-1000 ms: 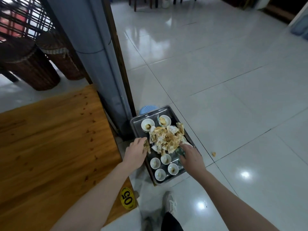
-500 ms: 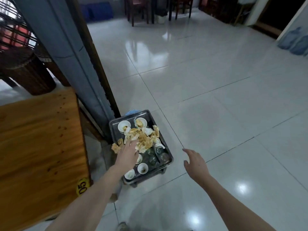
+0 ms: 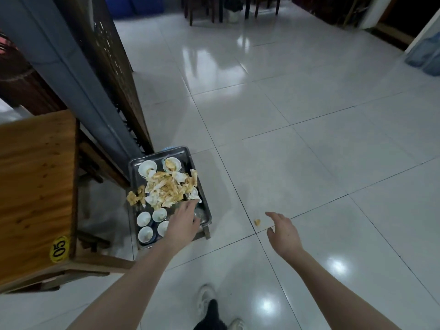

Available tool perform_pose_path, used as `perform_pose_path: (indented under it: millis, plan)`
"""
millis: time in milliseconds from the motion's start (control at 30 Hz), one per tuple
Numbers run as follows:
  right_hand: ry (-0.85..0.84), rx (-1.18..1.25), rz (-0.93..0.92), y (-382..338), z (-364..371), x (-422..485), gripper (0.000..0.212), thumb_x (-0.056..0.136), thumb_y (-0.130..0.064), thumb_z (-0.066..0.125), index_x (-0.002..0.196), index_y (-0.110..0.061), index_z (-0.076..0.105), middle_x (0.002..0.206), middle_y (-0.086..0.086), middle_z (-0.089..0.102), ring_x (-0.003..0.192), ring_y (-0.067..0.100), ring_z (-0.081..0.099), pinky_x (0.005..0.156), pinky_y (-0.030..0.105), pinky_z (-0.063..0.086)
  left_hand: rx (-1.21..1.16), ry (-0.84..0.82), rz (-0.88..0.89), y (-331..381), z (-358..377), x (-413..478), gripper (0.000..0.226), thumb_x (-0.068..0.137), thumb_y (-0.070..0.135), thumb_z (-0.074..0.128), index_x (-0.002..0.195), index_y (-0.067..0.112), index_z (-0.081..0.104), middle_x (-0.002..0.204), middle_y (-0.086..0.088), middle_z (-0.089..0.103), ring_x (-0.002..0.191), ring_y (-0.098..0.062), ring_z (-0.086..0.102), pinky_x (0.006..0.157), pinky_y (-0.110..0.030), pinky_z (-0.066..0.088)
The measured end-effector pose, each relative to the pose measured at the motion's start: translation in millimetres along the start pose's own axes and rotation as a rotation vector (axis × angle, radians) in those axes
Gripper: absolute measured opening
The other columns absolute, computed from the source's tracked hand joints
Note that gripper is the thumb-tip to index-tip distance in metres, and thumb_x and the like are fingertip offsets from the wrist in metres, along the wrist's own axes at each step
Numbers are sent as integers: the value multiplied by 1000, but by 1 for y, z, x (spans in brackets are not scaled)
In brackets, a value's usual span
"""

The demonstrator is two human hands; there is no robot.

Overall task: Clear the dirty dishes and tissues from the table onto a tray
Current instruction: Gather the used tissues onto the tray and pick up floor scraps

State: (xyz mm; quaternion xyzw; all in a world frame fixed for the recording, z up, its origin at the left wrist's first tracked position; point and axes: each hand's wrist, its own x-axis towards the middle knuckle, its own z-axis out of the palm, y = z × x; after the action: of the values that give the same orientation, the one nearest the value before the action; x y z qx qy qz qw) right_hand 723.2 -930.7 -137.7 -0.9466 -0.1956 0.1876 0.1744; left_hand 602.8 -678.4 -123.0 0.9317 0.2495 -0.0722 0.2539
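Observation:
A metal tray [image 3: 134,169] sits on a low stand beside the wooden table [image 3: 35,186]. It holds a heap of stained tissues [image 3: 169,188], two small white bowls [image 3: 147,168] at the far end and several small white cups [image 3: 144,219] at the near end. A tissue clump [image 3: 135,198] hangs over the tray's left rim. My left hand [image 3: 184,221] hovers over the tray's near right part, fingers spread, holding nothing. My right hand [image 3: 283,232] is open above the floor, just right of a small tissue scrap [image 3: 257,222] lying on the tiles.
A grey pillar [image 3: 59,67] and a wooden lattice screen [image 3: 112,63] stand behind the tray. The table corner carries a yellow "05" sticker [image 3: 59,249]. Glossy white floor tiles [image 3: 309,115] stretch to the right and ahead. Chair legs [image 3: 202,10] show far back. My shoes [image 3: 207,303] are below.
My right hand left the tray and swung out right over the floor near the scrap. My left hand moved from the tray's left rim across to its near right part. The view turned right.

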Motion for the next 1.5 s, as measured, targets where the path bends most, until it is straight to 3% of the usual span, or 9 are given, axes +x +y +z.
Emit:
perform_pose_path:
  millis: [433, 667, 1400, 1500]
  plan:
    - [-8, -44, -20, 44, -7, 115, 48, 90, -9, 50, 137, -16, 45, 135, 5, 51, 121, 26, 46, 98, 32, 36, -43, -42, 50, 41, 37, 117, 50, 96, 17, 49, 143, 20, 34, 142, -6, 39, 123, -26, 45, 100, -40, 40]
    - [-30, -4, 1, 78, 29, 183, 47, 91, -9, 50, 137, -16, 45, 134, 3, 51, 121, 25, 45, 98, 31, 35, -15, -48, 53, 49, 89, 185, 51, 96, 16, 46, 145, 20, 30, 142, -5, 37, 123, -26, 45, 101, -36, 36]
    - [-110, -41, -45, 289, 376, 341, 49, 89, -10, 51, 137, -18, 45, 135, 1, 51, 119, 24, 47, 96, 30, 36, -15, -69, 93, -66, 436, 352, 52, 95, 20, 47, 145, 25, 31, 138, -2, 38, 125, -24, 42, 103, -40, 37]
    - [-106, -81, -52, 308, 408, 356, 50, 87, -9, 50, 136, -19, 45, 136, 0, 50, 118, 23, 48, 95, 29, 36, 19, -61, 91, -89, 468, 357, 52, 95, 23, 48, 143, 29, 30, 138, 2, 36, 124, -22, 41, 97, -38, 37]
